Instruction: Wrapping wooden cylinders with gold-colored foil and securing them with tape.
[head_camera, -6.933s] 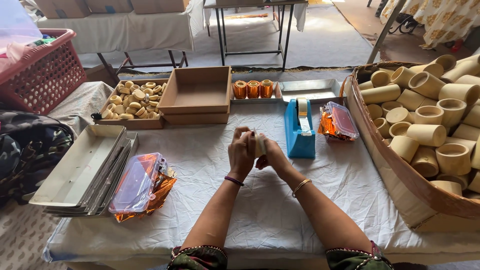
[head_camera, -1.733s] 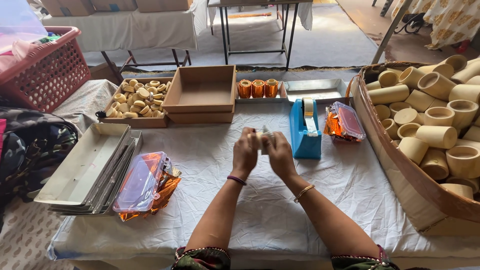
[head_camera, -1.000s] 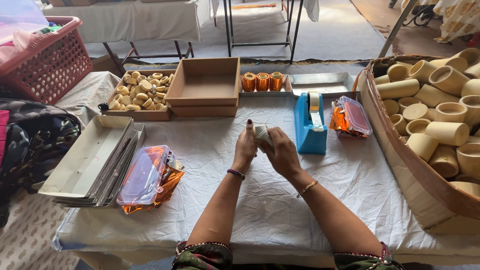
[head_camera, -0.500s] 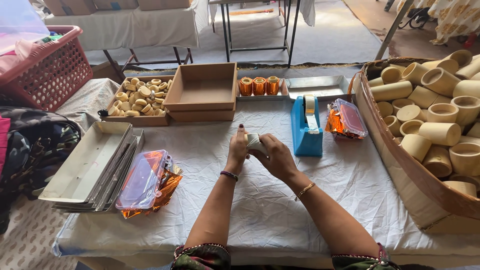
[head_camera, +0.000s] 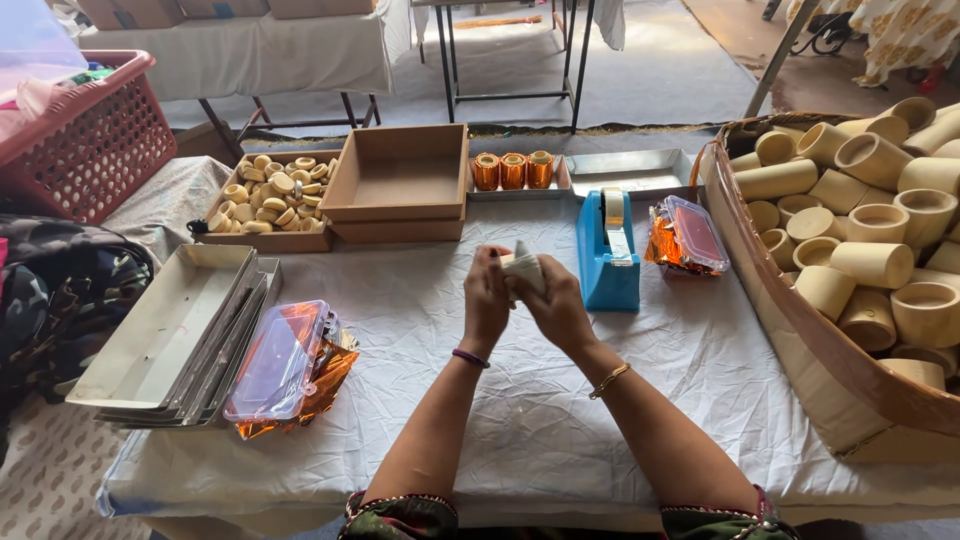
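Note:
Both my hands meet above the white-clothed table (head_camera: 560, 430), closed around one small pale round container (head_camera: 523, 266). My left hand (head_camera: 487, 300) grips its left side and my right hand (head_camera: 556, 306) wraps its right side and underside. Only the top of the container shows between my fingers. A blue tape dispenser (head_camera: 610, 262) stands just to the right of my hands. Behind it, three orange foil-wrapped containers (head_camera: 513, 170) sit on a metal tray.
A large basket (head_camera: 800, 330) of pale cylindrical containers fills the right edge. Two cardboard boxes stand at the back, one empty (head_camera: 400, 185), one with small pale lids (head_camera: 265, 190). Stacked metal trays (head_camera: 165, 335) and a clear box of orange foil (head_camera: 285, 365) lie left; a red basket (head_camera: 85, 135) far left.
My hands stay together on the container and have turned it slightly; they sit a little lower and closer to me than a second ago. Nothing else on the table moved.

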